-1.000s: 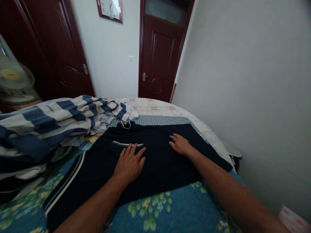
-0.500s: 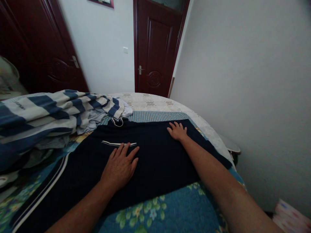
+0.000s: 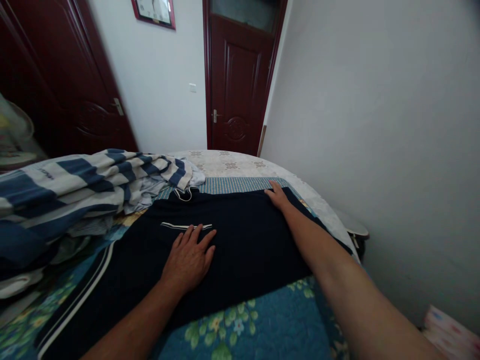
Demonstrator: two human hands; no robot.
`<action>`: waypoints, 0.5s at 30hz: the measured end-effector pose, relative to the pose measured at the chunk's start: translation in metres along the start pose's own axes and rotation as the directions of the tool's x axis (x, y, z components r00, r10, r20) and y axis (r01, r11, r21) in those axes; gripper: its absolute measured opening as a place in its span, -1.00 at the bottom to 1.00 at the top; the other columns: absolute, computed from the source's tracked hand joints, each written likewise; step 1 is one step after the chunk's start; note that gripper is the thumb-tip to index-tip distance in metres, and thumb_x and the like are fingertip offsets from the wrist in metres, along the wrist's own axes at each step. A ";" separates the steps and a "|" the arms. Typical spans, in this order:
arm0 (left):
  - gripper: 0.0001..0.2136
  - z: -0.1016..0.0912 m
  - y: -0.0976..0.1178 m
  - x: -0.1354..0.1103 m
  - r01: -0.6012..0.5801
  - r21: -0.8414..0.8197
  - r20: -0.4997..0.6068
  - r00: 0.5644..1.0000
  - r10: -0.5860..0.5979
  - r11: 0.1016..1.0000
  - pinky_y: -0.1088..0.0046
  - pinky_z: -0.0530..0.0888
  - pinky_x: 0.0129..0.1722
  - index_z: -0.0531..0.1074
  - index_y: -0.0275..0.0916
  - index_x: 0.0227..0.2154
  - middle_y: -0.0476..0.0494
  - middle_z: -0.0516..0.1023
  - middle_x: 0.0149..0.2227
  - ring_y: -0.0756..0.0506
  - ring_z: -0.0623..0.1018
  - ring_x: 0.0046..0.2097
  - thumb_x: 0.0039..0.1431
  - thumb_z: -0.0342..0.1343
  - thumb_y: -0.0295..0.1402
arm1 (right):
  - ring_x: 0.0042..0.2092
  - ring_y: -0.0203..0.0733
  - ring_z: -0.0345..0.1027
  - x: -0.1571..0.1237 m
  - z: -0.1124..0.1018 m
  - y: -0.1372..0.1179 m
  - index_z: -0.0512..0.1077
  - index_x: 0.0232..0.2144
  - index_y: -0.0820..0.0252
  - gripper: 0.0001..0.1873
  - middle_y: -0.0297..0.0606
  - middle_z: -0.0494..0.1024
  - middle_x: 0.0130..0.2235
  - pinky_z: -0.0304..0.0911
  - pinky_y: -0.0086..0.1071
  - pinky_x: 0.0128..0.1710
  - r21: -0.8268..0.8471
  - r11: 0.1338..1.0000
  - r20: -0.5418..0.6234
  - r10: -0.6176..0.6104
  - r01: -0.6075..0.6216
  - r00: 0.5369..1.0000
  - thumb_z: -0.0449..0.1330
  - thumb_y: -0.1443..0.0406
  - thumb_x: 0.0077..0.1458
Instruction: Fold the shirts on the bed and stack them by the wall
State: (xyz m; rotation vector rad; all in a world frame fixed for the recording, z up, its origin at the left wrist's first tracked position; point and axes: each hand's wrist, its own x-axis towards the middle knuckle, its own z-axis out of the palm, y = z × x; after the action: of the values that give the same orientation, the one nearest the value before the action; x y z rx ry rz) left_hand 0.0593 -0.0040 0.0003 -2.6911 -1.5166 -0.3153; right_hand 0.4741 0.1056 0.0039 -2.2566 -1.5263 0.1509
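A dark navy pair of pants [image 3: 240, 240] with white side stripes and a white-trimmed pocket lies spread flat on a blue floral bedspread [image 3: 255, 325]. My left hand [image 3: 189, 257] lies flat on the fabric just below the pocket trim, fingers stretched out. My right hand [image 3: 277, 195] reaches to the far top edge of the garment near its waistband, fingers flat on the cloth.
A heap of blue and white striped clothes [image 3: 75, 185] fills the left side of the bed. A grey wall [image 3: 375, 125] runs close along the right. Two dark red doors [image 3: 236, 85] and a framed clock [image 3: 153, 11] stand beyond the bed.
My right hand has slid away from me across the garment to its far edge. My left hand has stayed pressed near the pocket.
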 end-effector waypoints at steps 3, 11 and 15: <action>-0.50 -0.001 0.000 -0.001 0.004 -0.011 -0.004 1.000 -0.004 1.000 -0.08 0.20 0.41 0.39 0.06 0.38 -0.24 0.35 0.43 -0.39 0.26 0.47 0.44 -0.02 -0.13 | 0.50 -0.01 0.01 -0.014 -0.026 0.015 0.13 0.50 0.25 -0.27 -0.07 0.19 0.49 -0.05 -0.11 0.48 0.007 0.999 -0.049 0.034 -0.034 0.998 -0.05 0.16 0.36; -0.50 0.003 -0.001 0.000 -0.004 -0.051 -0.023 1.000 0.003 0.999 -0.11 0.18 0.41 0.41 0.03 0.37 -0.28 0.34 0.44 -0.42 0.25 0.47 0.43 -0.02 -0.14 | 0.47 0.01 0.10 -0.101 -0.033 0.051 0.33 0.39 0.33 -0.33 0.02 0.28 0.44 -0.09 -0.18 0.48 -0.182 0.943 0.245 -0.232 0.280 0.941 0.00 0.07 0.41; -0.50 0.006 -0.002 0.000 -0.010 -0.033 -0.021 1.000 0.010 0.999 -0.13 0.19 0.40 0.40 0.03 0.38 -0.27 0.33 0.44 -0.43 0.25 0.47 0.44 -0.04 -0.13 | 0.53 0.12 -0.07 -0.105 -0.018 0.049 0.16 0.49 0.27 -0.22 0.05 0.09 0.52 -0.16 -0.03 0.49 -0.295 0.940 0.214 -0.110 0.172 0.971 -0.10 -0.07 0.45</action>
State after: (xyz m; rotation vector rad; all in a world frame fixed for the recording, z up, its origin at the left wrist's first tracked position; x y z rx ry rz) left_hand 0.0586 -0.0019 -0.0056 -2.7106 -1.5050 -0.3709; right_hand 0.4810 -0.0099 -0.0132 -2.4171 -1.9290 0.0953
